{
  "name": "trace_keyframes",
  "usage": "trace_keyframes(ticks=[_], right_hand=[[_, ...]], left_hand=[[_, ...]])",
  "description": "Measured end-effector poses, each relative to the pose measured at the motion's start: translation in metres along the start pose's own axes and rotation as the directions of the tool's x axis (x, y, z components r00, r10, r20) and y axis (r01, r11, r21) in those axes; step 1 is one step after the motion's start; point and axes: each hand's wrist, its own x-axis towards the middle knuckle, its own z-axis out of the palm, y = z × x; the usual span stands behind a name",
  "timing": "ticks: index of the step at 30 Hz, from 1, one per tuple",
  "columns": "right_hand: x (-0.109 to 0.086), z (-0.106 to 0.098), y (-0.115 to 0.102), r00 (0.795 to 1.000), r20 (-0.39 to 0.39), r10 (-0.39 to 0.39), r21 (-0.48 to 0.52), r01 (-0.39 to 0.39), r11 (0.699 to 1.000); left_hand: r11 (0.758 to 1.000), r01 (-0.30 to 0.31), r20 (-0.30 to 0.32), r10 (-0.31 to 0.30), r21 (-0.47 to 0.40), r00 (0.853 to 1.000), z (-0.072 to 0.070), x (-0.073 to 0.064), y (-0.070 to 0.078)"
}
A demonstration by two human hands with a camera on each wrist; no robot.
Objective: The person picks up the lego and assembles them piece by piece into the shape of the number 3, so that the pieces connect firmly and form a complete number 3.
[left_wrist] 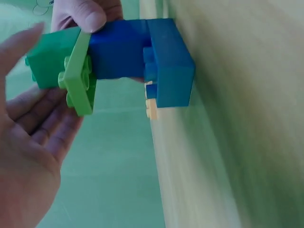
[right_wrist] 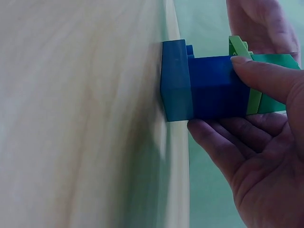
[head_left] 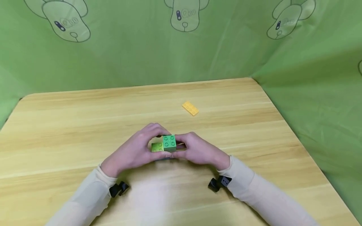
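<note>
Both hands are at a stack of toy building bricks on the table. The stack has a teal-blue brick [left_wrist: 175, 71] at the bottom, against the table, then a dark blue brick [right_wrist: 219, 88], a lime green plate [left_wrist: 77, 78] and a green brick [head_left: 169, 143] on top. My left hand [head_left: 138, 147] curls round the green brick from the left, its thumb in front and fingers behind. My right hand [head_left: 202, 150] grips the stack from the right, thumb on the dark blue brick and fingers along its opposite side. The lime plate's studs stick out left of the green brick.
A flat yellow-orange brick plate [head_left: 190, 108] lies farther back on the wooden table [head_left: 85, 125], slightly right of the stack. Green fabric [head_left: 135, 56] printed with cartoon heads hangs behind and beside the table. Small black devices [head_left: 119, 189] sit at both wrists.
</note>
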Motion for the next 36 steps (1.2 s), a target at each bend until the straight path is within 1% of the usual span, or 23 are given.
trace_keyframes(ticks=[4,7,14,19,22,26,31,34,36], right_hand=[[-0.001,0.001,0.001,1.0,-0.003,-0.006,-0.007,0.006,1.0],[-0.001,0.001,0.001,1.0,-0.002,-0.013,-0.001,0.013,1.0],[0.0,0.0,-0.001,1.0,0.006,0.016,0.006,-0.016,1.0],[0.0,0.0,-0.002,0.999,0.017,0.027,0.002,-0.028,1.0],[0.0,-0.001,-0.003,0.999,0.02,0.029,0.007,-0.029,1.0],[-0.001,-0.001,-0.003,0.999,0.019,0.04,0.0,-0.04,0.999],[-0.001,-0.001,-0.002,0.999,0.018,0.044,-0.017,-0.044,0.999],[0.0,-0.001,-0.002,0.999,0.019,0.041,-0.018,-0.041,0.999],[0.0,0.0,-0.001,0.999,0.019,0.038,-0.016,-0.038,0.999]], left_hand=[[0.994,-0.035,-0.03,0.032,-0.107,0.999,-0.004,0.0,-0.002],[0.987,-0.058,-0.055,0.05,-0.15,0.997,-0.007,0.002,-0.005],[0.98,-0.072,-0.095,0.055,-0.186,0.994,-0.01,0.005,-0.011],[0.98,-0.068,-0.1,0.05,-0.186,0.994,-0.01,0.006,-0.013],[0.981,-0.052,-0.089,0.036,-0.188,0.995,-0.01,0.005,-0.015],[0.983,-0.003,-0.077,-0.011,-0.181,0.997,-0.01,0.008,-0.018],[0.986,0.065,-0.054,-0.074,-0.151,0.996,-0.011,0.017,-0.026],[0.988,0.086,-0.036,-0.091,-0.126,0.995,-0.012,0.024,-0.032],[0.989,0.087,-0.028,-0.091,-0.118,0.995,-0.013,0.029,-0.036]])
